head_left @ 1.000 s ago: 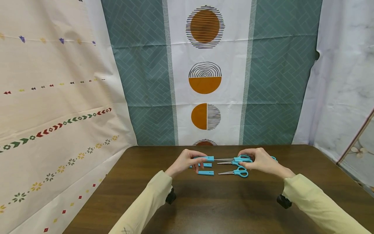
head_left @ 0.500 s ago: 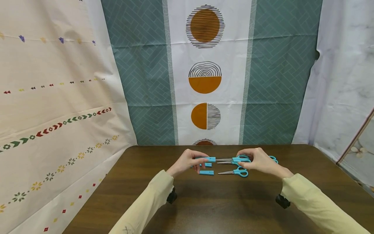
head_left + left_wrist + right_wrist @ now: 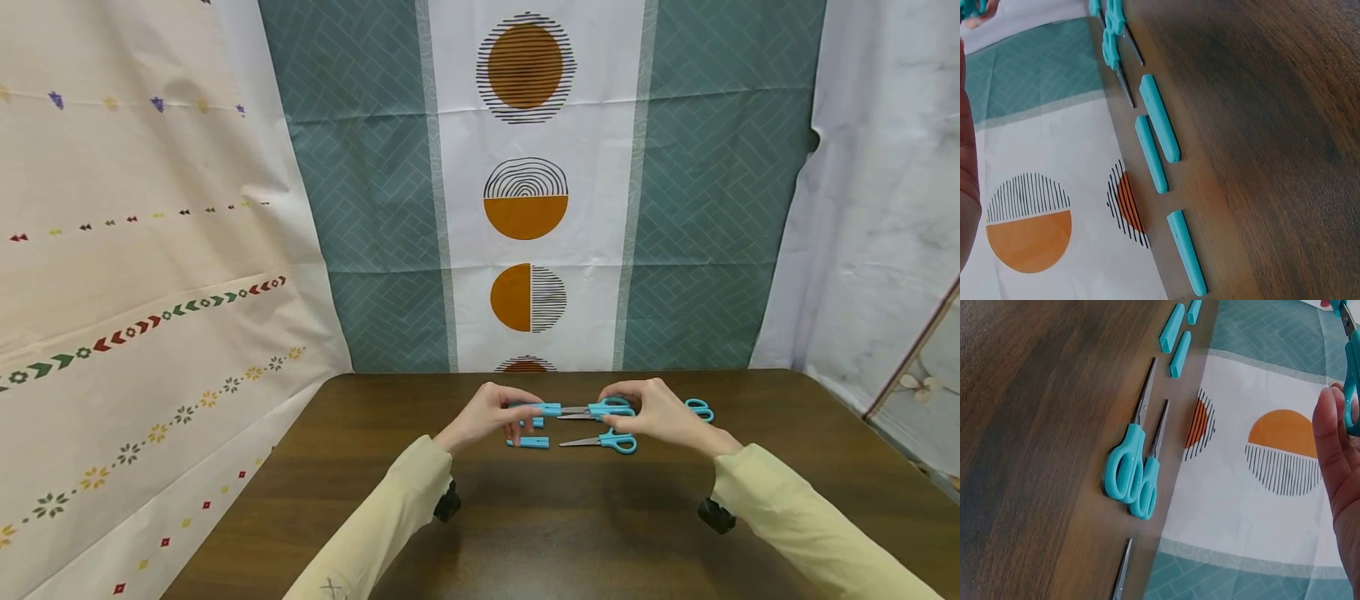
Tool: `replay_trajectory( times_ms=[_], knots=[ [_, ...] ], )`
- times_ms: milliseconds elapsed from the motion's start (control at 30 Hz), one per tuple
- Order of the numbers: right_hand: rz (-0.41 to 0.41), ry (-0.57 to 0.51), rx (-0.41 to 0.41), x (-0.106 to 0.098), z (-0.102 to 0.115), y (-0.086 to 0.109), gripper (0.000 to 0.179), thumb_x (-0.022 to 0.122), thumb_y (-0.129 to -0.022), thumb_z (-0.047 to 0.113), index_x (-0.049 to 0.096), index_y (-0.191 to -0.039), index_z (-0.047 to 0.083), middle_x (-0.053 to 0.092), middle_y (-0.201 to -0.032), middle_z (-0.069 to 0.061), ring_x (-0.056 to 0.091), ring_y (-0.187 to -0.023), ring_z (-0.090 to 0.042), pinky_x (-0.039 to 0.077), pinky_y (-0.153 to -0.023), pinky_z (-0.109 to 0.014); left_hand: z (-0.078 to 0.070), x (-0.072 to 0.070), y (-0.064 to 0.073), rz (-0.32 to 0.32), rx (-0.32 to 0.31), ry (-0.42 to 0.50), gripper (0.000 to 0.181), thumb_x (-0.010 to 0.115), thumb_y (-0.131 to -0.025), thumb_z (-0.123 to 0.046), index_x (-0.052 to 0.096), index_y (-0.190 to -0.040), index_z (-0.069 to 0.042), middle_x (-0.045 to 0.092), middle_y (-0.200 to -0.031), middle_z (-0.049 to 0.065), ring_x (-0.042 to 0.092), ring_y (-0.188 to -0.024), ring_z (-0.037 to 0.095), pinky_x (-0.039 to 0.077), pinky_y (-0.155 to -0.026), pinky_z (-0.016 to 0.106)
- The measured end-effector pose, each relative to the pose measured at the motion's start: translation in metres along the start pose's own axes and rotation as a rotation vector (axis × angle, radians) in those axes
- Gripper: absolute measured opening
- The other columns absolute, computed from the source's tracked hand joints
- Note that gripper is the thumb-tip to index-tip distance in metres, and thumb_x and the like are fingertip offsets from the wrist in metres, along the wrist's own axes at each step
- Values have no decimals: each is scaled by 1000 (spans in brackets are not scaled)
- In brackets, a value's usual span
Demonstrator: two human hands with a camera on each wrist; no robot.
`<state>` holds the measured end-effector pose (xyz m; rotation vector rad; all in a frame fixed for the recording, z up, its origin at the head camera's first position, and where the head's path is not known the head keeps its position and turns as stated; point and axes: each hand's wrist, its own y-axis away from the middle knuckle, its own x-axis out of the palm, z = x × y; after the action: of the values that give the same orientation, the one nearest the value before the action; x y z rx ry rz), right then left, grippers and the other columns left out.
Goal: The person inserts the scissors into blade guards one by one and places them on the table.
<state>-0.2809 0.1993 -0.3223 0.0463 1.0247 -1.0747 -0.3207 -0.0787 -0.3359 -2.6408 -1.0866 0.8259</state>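
My left hand [image 3: 491, 417] pinches a turquoise blade cover [image 3: 550, 409], held level above the table. From the other side, my right hand [image 3: 656, 417] grips a pair of turquoise-handled scissors [image 3: 609, 409] by the handles, also visible at the edge of the right wrist view. The scissors' tips are inside the cover's mouth, and a short stretch of blade shows between cover and handles. Below lie more covers, one nearer [image 3: 529, 442] and one partly behind my left fingers [image 3: 536, 422]. Two scissors [image 3: 1124, 469] [image 3: 1146, 490] lie side by side under my right hand.
Another pair of scissors [image 3: 699, 408] lies to the right on the brown wooden table [image 3: 540, 517]. Three covers [image 3: 1160, 119] [image 3: 1151, 153] [image 3: 1187, 253] rest near the table's far edge. A patterned cloth [image 3: 525, 208] hangs behind it.
My right hand has moved left with the scissors and my left hand slightly right with the cover. Less blade shows between them now, so the blades sit deeper in the cover.
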Motion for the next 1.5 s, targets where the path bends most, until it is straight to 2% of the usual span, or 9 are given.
replay_trajectory(
  times_ms=[167,400,567,633,667,833,1000,1233,1500],
  knots=[
    [-4,4,3,1,4,0,17,68,-78,5,63,-94,2,55,-64,3,43,-50,-6,34,-45,-22,0,1,0,0,-1,0,21,57,-88,-4,62,-107,7,61,-70,21,55,-52,41,47,-52,52],
    [-20,3,4,5,7,-1,15,69,-78,7,63,-92,3,52,-61,4,40,-49,-6,32,-45,-22,-1,3,-1,0,6,12,21,57,-88,-2,61,-106,9,60,-70,24,55,-50,38,49,-49,47],
    [-40,-8,-3,9,8,-3,16,70,-77,6,63,-91,3,50,-58,5,39,-48,-6,32,-45,-22,19,5,-5,-33,-10,6,19,60,-87,-8,65,-103,1,60,-66,16,53,-44,28,45,-41,34],
    [-45,-13,2,10,8,-2,16,70,-77,6,63,-91,3,50,-58,5,39,-48,-6,32,-45,-22,24,6,-6,-42,-11,3,18,60,-87,-8,66,-102,0,60,-64,13,50,-41,25,40,-39,34],
    [-45,-13,5,11,8,-2,16,70,-77,6,63,-91,3,50,-58,4,39,-48,-6,33,-45,-22,21,7,-5,-39,-12,4,18,60,-87,-8,66,-102,0,59,-63,15,49,-41,25,39,-39,36],
    [-58,-3,5,12,8,-1,15,70,-76,5,63,-90,4,50,-60,4,41,-49,-7,33,-45,-22,11,8,-3,-16,4,17,18,59,-88,-5,64,-103,4,58,-62,18,47,-42,31,37,-40,44],
    [-64,-7,-3,12,6,-2,15,70,-78,7,63,-91,6,48,-60,4,40,-50,-6,34,-46,-23,21,7,-6,-18,-33,23,19,61,-86,-6,65,-103,0,57,-64,22,46,-43,34,40,-40,31],
    [-47,-26,-22,14,2,-1,17,69,-80,8,63,-95,5,54,-65,2,44,-51,-8,38,-48,-24,30,9,-6,-34,-25,22,21,62,-86,-11,65,-105,-2,58,-65,20,47,-47,42,41,-39,32],
    [-90,1,-98,17,3,-1,18,70,-77,6,64,-94,3,56,-67,1,45,-51,-8,39,-46,-23,28,10,-5,-68,-37,45,21,62,-86,-11,66,-105,-3,56,-68,29,47,-49,45,41,-40,28]
  ],
)
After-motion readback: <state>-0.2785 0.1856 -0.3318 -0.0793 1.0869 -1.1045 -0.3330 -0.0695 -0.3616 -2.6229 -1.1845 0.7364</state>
